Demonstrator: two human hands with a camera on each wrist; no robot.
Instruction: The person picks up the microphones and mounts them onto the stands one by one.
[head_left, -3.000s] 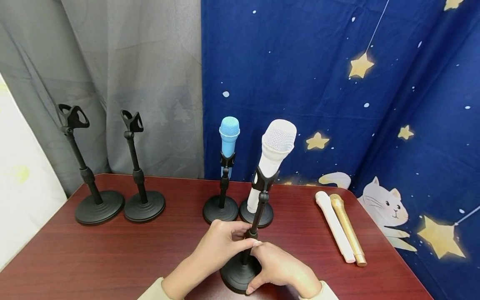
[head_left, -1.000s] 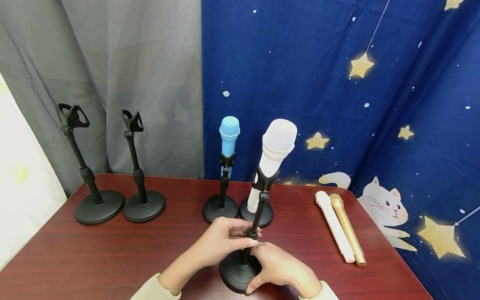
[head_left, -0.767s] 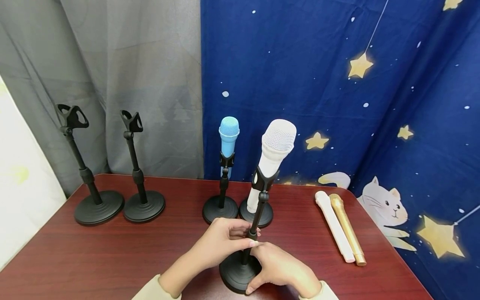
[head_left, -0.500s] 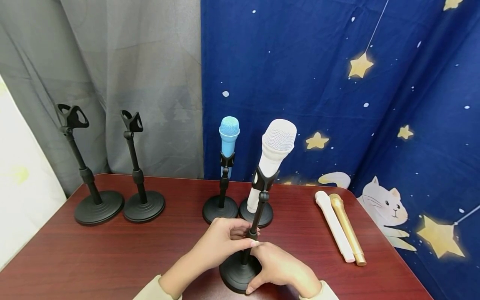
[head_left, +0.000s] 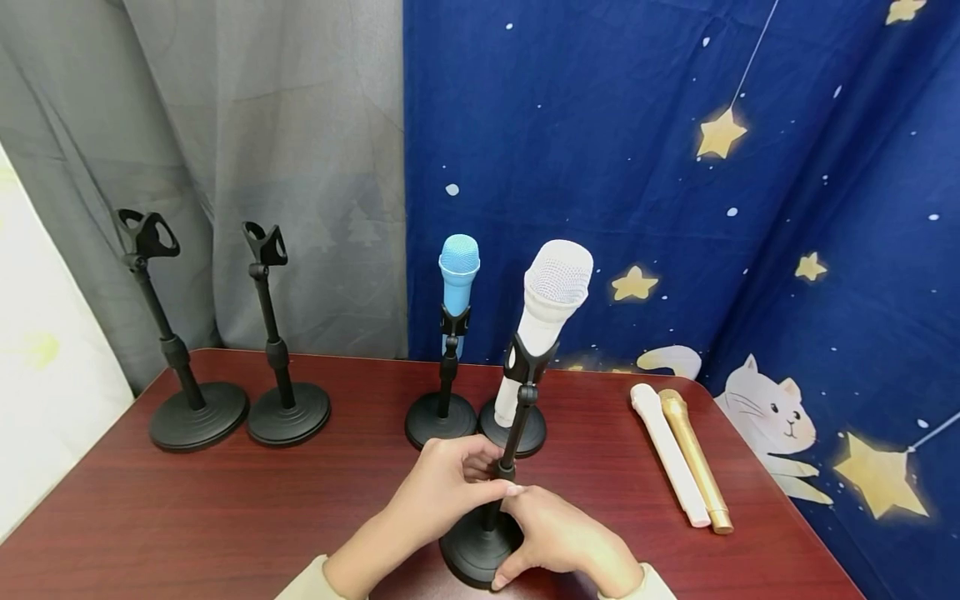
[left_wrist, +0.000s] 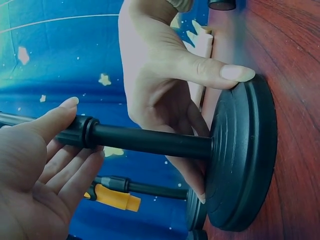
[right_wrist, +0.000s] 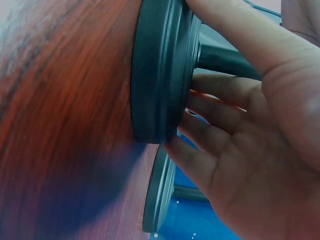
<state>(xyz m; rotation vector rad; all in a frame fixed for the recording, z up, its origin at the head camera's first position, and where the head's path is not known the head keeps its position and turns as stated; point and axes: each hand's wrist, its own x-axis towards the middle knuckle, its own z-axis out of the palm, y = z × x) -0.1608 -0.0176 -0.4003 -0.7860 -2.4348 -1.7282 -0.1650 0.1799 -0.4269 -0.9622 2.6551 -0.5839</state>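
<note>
In the head view, a white microphone (head_left: 546, 312) leans in the clip of a black microphone stand (head_left: 516, 433) at the near middle of the table. My left hand (head_left: 447, 483) curls thumb and fingers round the collar on the stand's pole, clearer in the left wrist view at the collar (left_wrist: 80, 132). Low down, my right hand (head_left: 562, 535) grips the round base (head_left: 474, 550), thumb on the near rim and fingers along its far side. The right wrist view has those fingers against the base (right_wrist: 160, 75), which rests on the table.
Behind stands a blue microphone (head_left: 457, 279) on its stand, beside another base (head_left: 531, 433). The left wrist view shows a yellow microphone (left_wrist: 117, 198) on a stand behind. Two clip-only stands (head_left: 198, 417) are at left; white (head_left: 671, 454) and gold (head_left: 697, 462) microphones lie at right.
The left wrist and sleeve have shifted slightly to the right, and its fingertips no longer show past the pole. The right hand and the stand have stayed put.
</note>
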